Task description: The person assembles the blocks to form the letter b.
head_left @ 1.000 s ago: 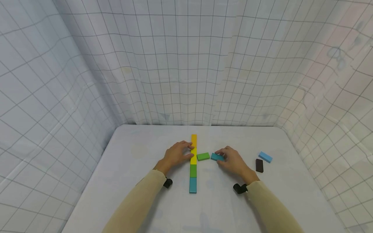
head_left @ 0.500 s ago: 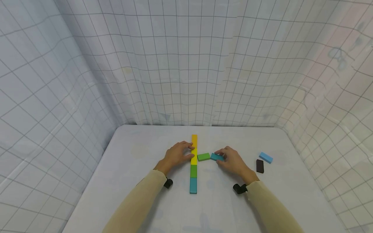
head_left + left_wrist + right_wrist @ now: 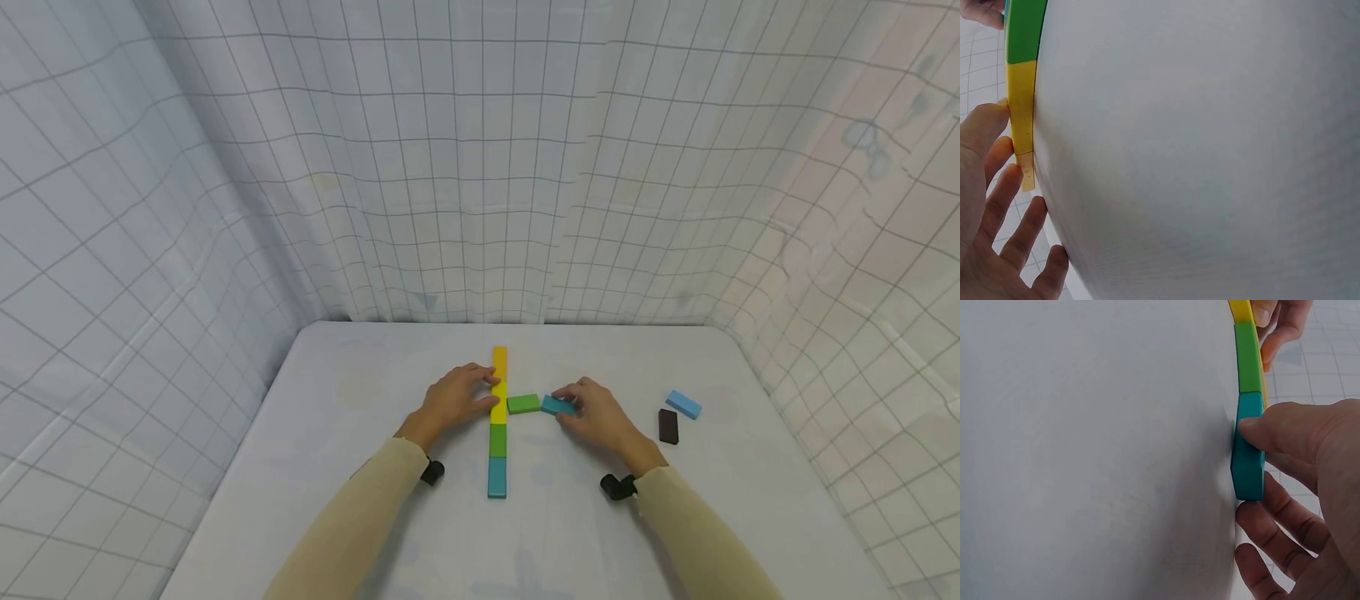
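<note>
At left, the left hand (image 3: 455, 396), fingers loose, touches the near yellow block (image 3: 501, 408); rightward lie the crosswise green block (image 3: 523, 404), then the slanted teal block (image 3: 557, 406), pinched by the right hand (image 3: 594, 412). Joining these two seems in hand; next probably calls for straightening, then release.

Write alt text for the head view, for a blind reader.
A person's right hand pinches a teal block next to a green block on a white table; the left hand touches a column of yellow, green and teal blocks. A dark block and a light blue block lie to the right.
</note>
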`<state>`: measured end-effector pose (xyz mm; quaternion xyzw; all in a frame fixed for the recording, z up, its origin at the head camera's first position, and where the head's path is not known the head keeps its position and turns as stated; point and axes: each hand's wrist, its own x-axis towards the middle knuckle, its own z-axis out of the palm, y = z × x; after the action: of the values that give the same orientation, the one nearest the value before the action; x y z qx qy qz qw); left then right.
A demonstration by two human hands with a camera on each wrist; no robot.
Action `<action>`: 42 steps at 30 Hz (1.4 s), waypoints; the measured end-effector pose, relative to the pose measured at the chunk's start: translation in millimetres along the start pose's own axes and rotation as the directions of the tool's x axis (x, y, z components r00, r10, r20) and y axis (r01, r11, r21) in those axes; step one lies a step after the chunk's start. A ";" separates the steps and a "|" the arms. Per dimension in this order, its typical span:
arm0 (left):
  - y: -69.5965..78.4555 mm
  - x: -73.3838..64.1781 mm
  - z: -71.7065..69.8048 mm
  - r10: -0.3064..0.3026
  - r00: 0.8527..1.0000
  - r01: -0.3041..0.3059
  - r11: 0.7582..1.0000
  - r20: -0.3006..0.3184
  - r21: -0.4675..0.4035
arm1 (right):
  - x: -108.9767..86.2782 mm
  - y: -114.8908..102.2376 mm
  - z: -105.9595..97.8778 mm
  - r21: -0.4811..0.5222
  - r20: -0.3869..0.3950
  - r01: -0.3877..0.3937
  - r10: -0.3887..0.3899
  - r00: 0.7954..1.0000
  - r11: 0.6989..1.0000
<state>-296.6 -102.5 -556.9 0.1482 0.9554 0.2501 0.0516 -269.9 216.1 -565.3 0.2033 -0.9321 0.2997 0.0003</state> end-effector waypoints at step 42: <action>-4.2 2.1 1.8 0.015 1.000 -0.015 1.000 0.003 0.004 | -27.0 9.3 -15.7 -0.050 0.008 -0.057 0.057 0.998 0.997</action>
<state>-299.4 -104.5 -560.6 0.1557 0.9547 0.2484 0.0511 -250.5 242.0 -561.0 0.1781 -0.9447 0.2751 -0.0077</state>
